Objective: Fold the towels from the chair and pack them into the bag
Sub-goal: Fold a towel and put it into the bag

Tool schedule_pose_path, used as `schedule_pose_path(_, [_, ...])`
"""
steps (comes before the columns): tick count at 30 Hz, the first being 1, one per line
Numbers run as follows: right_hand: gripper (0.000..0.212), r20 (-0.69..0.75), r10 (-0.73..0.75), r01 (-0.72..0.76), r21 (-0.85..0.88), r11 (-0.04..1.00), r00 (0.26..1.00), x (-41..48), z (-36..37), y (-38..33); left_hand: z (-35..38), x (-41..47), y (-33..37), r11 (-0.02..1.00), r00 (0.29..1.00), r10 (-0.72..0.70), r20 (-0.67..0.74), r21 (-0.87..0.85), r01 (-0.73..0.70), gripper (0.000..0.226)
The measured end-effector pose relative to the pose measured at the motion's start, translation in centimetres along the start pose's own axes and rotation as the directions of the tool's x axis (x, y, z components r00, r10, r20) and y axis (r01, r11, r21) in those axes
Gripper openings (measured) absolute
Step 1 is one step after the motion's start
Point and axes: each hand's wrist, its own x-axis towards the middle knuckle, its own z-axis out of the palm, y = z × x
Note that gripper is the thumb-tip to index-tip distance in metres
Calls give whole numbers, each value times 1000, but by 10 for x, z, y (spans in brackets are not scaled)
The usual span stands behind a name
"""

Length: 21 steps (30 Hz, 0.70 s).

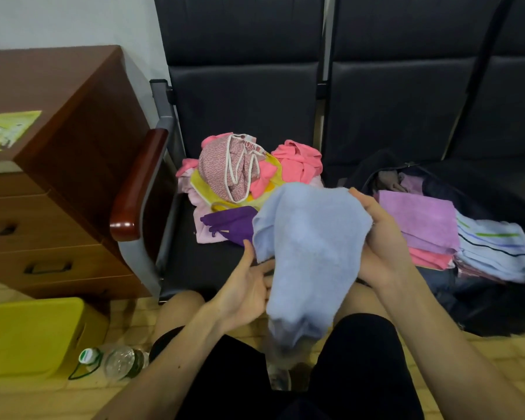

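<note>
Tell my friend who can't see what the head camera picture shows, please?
Two hands hold a light blue towel: the right hand grips its edge, the left hand is open beneath. Behind it, unfolded towels pile on a black chair; folded towels fill a dark bag.

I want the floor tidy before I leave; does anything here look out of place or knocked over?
Yes: a clear plastic bottle with a green cap lies on its side on the tiled floor beside the yellow plastic bin. No spill shows. The rest is just unfolded towels heaped on the black chair seat.
</note>
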Motion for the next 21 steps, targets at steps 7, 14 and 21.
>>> schedule_pose_path(7, [70, -79, -53, 54, 6, 999, 995, 7, -28, -12, -17, -16, 3, 923, 988, -147, -42, 354, 152, 55])
schedule_pose_path(14, [46, -128, -97, 107, 75, 991, 987, 11, -39, -9, -6, -30, 19, 876, 997, -59, 59, 483, 23, 60])
schedule_pose_path(21, [71, -47, 331, -329, -302, 895, 942, -6, -63, 58, 31, -39, 56, 939, 975, 200, -99, 304, -162, 32])
